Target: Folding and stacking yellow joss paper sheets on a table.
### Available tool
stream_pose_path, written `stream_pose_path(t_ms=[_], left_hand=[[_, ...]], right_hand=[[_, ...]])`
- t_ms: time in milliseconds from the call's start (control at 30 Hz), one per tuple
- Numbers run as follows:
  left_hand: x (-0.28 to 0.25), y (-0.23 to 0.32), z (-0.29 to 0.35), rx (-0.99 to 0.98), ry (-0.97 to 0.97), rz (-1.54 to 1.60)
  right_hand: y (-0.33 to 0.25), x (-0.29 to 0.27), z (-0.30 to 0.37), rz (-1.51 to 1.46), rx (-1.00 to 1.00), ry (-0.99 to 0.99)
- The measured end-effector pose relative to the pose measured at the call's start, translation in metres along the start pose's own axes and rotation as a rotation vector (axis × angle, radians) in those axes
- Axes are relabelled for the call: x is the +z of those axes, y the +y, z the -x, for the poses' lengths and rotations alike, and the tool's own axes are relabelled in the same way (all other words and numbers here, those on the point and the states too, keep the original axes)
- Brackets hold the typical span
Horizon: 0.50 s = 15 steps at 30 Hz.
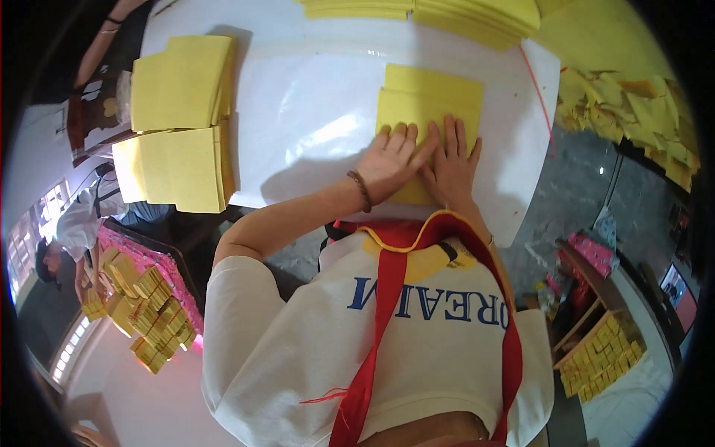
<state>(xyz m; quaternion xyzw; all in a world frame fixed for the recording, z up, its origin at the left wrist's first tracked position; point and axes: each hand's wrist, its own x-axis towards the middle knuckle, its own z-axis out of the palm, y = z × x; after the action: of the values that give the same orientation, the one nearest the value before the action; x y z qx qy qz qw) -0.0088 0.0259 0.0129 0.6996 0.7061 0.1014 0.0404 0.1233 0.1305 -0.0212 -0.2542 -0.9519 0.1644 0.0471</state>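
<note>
Yellow paper sheets (430, 95), stacked slightly out of line, lie on the white-covered table in front of me. My left hand (392, 165), with a brown bracelet at the wrist, presses on their left side, its fingers a little bent and apart. Beside it, my right hand (453, 167) rests flat with fingers stretched along the right part of the sheets. The thumb area of the left hand comes close to the right hand. Neither hand grips anything; the lower part of the sheets is partly covered by both hands.
Yellow paper stacks stand at the table's left (182, 82) and far edge (477, 18). A red cord (538, 93) runs along the right. Loose yellow pieces (633, 108) heap up beyond it. At left, another person (78, 223) handles yellow bundles (156, 313); more bundles (602, 359) fill a shelf at right.
</note>
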Motion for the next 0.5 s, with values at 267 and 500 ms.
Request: stream_pose_path(t_ms=[267, 500], left_hand=[[0.02, 0.001, -0.016, 0.077, 0.073, -0.175], [-0.106, -0.113, -0.029, -0.045, 0.185, 0.476]], right_hand=[[0.031, -0.042, 0.007, -0.397, 0.105, 0.373], [0.016, -0.129, 0.004, -1.138, 0.193, 0.382]])
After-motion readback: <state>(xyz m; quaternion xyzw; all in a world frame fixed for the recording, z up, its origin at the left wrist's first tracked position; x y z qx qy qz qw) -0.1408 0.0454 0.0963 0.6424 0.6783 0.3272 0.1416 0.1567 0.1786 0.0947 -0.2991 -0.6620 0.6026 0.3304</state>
